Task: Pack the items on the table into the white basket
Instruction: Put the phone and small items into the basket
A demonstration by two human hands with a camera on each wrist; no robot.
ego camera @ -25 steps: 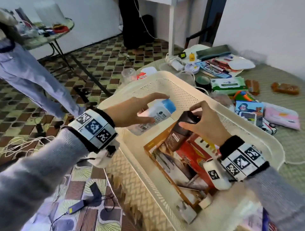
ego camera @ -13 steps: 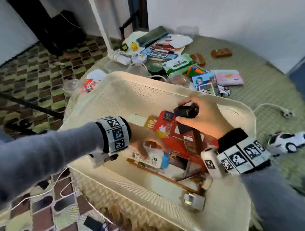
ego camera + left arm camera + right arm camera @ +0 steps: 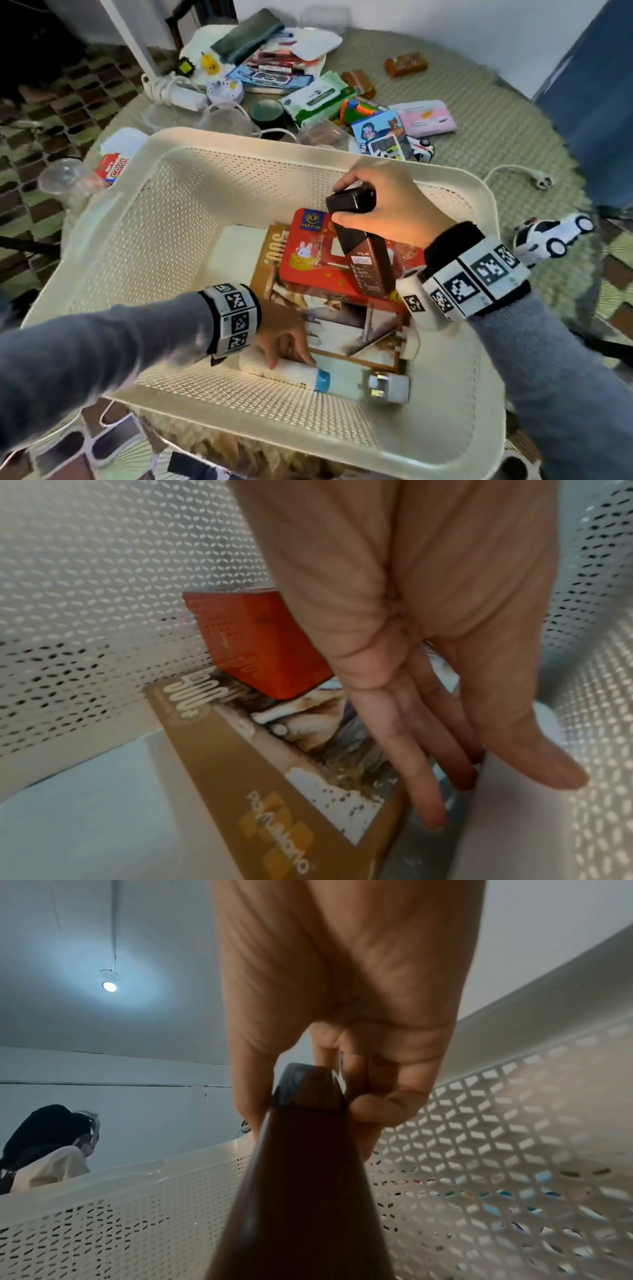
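The white basket [image 3: 239, 140] fills the middle of the head view. Inside lie a brown puzzle box [image 3: 342, 325], a red box [image 3: 308, 253] on top of it and a small toy car [image 3: 388, 387]. My left hand [image 3: 287, 342] is low in the basket and holds a white bottle [image 3: 294, 373] with a blue cap, lying along the near wall. In the left wrist view the thumb and fingers [image 3: 428, 791] straddle that bottle [image 3: 514, 831]. My right hand [image 3: 387, 212] grips the dark cap of a brown bottle [image 3: 368, 260], which tilts with its base on the red box.
Beyond the basket the table holds a wipes pack [image 3: 317, 97], a pink pack [image 3: 428, 118], clear cups [image 3: 65, 178] and several small items. A white toy car [image 3: 551, 236] and a plug cable [image 3: 543, 180] lie to the right. A person [image 3: 44, 1148] sits in the background.
My left hand has brought the white bottle down from above the left rim to the basket floor by the near wall. The right hand has kept its hold on the brown bottle.
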